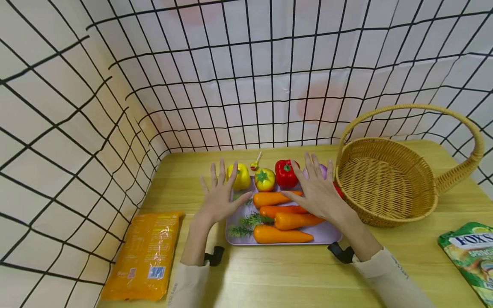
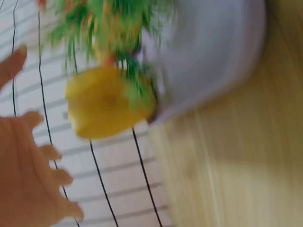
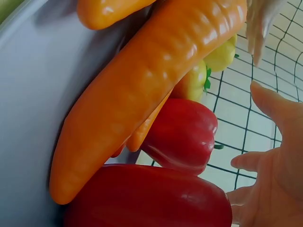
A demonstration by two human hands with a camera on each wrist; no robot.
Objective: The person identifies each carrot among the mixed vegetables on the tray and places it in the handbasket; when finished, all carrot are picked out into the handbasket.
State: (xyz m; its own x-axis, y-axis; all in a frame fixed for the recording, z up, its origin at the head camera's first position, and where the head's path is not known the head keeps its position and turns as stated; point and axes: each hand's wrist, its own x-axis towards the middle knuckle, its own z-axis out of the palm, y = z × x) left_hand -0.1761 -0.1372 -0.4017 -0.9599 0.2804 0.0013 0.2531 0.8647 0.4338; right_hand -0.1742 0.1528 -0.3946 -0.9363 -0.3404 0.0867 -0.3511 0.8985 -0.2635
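Both hands hover with fingers spread over a lilac tray [image 1: 240,244], holding nothing. The left hand [image 1: 219,199] is above the tray's left side, near a yellow pepper [image 1: 242,177]; the left wrist view shows that pepper [image 2: 106,103] blurred beside the left hand [image 2: 26,175]. Over the tray's right side is the right hand [image 1: 319,192], partly covering a purple item [image 1: 323,170] and a red one. Several carrots [image 1: 283,234] lie on the tray, with a yellow-red tomato [image 1: 264,179] and a red pepper [image 1: 286,174] behind. In the right wrist view, the right hand [image 3: 279,165] is beside the red pepper [image 3: 182,135].
A wicker basket [image 1: 385,184] with a tall handle stands right of the tray. An orange packet [image 1: 144,256] lies at left, a green packet [image 1: 471,256] at far right. A lollipop [image 1: 255,164] lies behind the tray, before the gridded backdrop [image 1: 262,85].
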